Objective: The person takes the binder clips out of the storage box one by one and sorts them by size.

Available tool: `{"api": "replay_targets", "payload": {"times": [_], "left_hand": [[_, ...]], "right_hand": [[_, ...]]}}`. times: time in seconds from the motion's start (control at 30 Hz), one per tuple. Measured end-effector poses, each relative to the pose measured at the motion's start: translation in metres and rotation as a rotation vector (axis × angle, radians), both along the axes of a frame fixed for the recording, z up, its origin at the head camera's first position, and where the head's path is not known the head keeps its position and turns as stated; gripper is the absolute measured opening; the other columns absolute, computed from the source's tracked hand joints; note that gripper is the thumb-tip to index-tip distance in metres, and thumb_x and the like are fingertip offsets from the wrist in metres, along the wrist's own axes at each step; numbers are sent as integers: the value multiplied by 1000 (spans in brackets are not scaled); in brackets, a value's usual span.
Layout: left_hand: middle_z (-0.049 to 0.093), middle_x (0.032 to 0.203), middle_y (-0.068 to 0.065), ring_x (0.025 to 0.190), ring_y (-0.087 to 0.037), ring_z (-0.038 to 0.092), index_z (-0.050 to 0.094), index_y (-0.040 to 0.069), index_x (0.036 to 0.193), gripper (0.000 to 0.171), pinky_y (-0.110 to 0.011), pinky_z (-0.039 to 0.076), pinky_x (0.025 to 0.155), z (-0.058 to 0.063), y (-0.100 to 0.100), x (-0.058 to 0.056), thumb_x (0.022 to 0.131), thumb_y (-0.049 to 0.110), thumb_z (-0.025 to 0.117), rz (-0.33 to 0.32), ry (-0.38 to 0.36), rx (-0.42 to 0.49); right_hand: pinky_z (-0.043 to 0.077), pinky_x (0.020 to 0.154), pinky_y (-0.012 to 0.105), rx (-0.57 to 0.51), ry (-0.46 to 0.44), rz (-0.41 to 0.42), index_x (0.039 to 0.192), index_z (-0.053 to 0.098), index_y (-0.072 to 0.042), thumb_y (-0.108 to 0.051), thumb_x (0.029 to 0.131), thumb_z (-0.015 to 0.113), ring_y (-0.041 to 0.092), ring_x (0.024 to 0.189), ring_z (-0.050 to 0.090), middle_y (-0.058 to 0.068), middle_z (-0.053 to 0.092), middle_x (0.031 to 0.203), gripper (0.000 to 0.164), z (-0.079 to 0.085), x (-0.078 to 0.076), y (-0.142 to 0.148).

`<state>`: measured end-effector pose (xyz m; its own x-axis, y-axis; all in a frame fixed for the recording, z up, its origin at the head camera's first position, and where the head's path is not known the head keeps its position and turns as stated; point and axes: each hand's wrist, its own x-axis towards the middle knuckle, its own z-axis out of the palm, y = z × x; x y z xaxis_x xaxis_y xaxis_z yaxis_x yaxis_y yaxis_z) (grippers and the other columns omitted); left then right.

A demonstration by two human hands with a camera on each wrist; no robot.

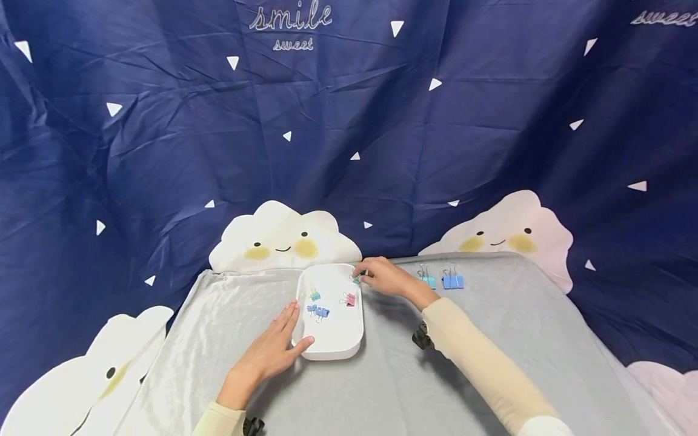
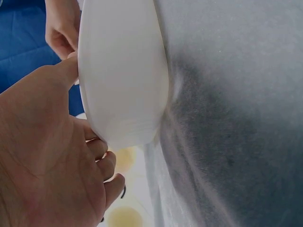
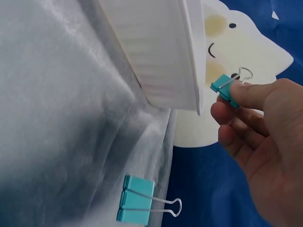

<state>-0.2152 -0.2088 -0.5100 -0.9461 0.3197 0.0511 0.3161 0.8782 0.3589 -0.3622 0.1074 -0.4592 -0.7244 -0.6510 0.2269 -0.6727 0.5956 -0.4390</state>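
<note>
A white container (image 1: 332, 353) stands on the grey cloth in the head view. Within its rim lie a pink binder clip (image 1: 351, 300), blue binder clips (image 1: 323, 312) and a small teal-and-yellow clip (image 1: 315, 296). My left hand (image 1: 268, 350) rests along the container's near left side, fingers extended, thumb at the rim. Over the far right corner, my right hand (image 1: 388, 278) pinches a teal binder clip (image 3: 224, 90) between thumb and fingers, just beyond the rim in the right wrist view.
Right of the container, a larger teal binder clip (image 1: 430, 282) and a blue binder clip (image 1: 453, 282) stand on the grey cloth (image 1: 403, 375), handles up, near its back edge. Behind hangs a dark blue curtain (image 1: 349, 121) with white triangles and smiling clouds.
</note>
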Motion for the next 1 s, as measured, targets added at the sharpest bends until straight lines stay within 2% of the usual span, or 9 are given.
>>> {"api": "replay_targets", "payload": {"times": [0.13,0.23,0.37,0.53,0.73,0.87,1.0], "left_hand": [[15,178,-14,165,-34,22,23,1,168,93,-54,25,134,0,0,0,106,66,47,1,2,0],[17,178,-15,165,-35,22,24,0,168,93,-55,25,134,-1,0,1,106,65,48,-3,7,7],[17,178,-15,165,-34,22,24,0,168,92,-55,25,134,-1,0,1,106,65,49,-4,4,10],[17,178,-15,165,-34,23,24,1,168,92,-54,26,134,-2,-1,0,106,65,49,0,20,3],[17,178,-16,165,-35,22,24,0,168,93,-54,26,134,-1,-1,-1,106,65,49,-4,24,1],[17,178,-15,165,-34,21,24,0,168,93,-55,25,134,0,-1,0,106,65,49,-5,17,4],[18,178,-16,165,-35,22,26,0,167,92,-55,25,134,0,0,1,106,64,49,-4,19,5]], "right_hand": [[61,75,25,-55,-40,-26,118,79,-7,-5,100,72,13,90,73,6,80,111,19,1,3,11],[61,72,22,-95,-40,-31,115,79,-7,-3,99,72,12,86,75,5,80,106,18,0,5,19],[61,67,22,-130,-10,-28,109,80,-8,-1,99,73,10,80,72,5,74,107,14,-1,8,29],[62,62,23,-187,-14,-41,105,81,-7,-4,98,75,8,71,70,6,66,106,9,0,13,40],[60,68,23,-176,73,-84,103,82,-10,-12,98,78,6,77,70,-1,72,103,7,-3,17,52],[59,74,27,-174,149,-114,102,84,-12,-11,96,80,9,83,68,-3,77,99,7,-9,19,58],[63,79,30,-176,133,-140,102,84,-11,-9,96,79,12,86,71,-1,80,98,9,-15,22,64]]}}
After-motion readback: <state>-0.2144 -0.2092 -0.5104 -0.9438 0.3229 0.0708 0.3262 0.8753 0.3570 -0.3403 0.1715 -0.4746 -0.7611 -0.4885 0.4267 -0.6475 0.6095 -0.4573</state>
